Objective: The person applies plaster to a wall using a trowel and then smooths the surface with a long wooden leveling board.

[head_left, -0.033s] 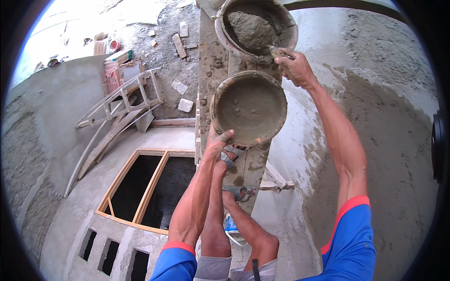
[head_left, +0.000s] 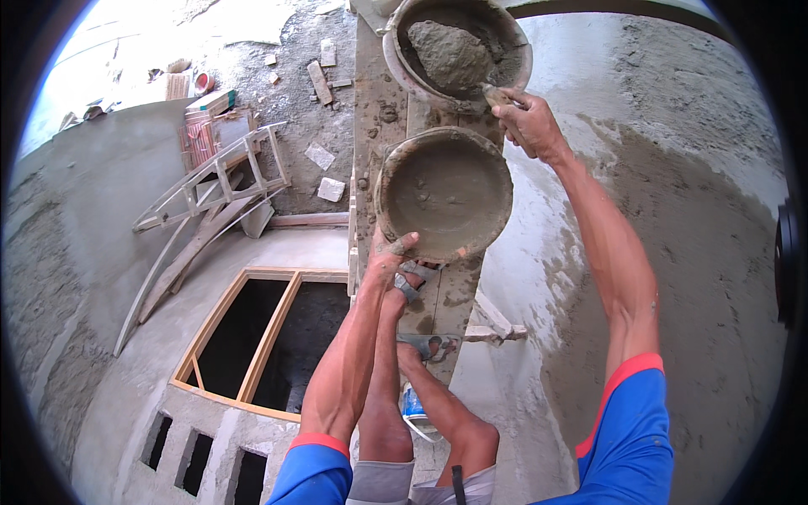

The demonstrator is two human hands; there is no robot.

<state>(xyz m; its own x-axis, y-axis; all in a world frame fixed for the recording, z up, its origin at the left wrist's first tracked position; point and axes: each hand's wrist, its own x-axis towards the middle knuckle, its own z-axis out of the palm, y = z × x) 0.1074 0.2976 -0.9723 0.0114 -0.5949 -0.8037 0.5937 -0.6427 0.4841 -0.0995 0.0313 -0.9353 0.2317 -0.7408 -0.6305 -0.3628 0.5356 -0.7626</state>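
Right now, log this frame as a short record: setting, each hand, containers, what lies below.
setting: person up on a mortar-stained wooden plank beside a freshly plastered wall, seen from above
left hand: grips the rim of the nearer mortar pan, filled with smooth wet mortar
right hand: holds a tool handle at the rim of the farther mortar pan; its blade is hidden
farther pan: holds a heap of mortar
below: wooden window frame, ladder, scattered brick pieces

Mortar-smeared scaffold plank (head_left: 377, 126), two mortar pans (head_left: 443, 195) resting on it
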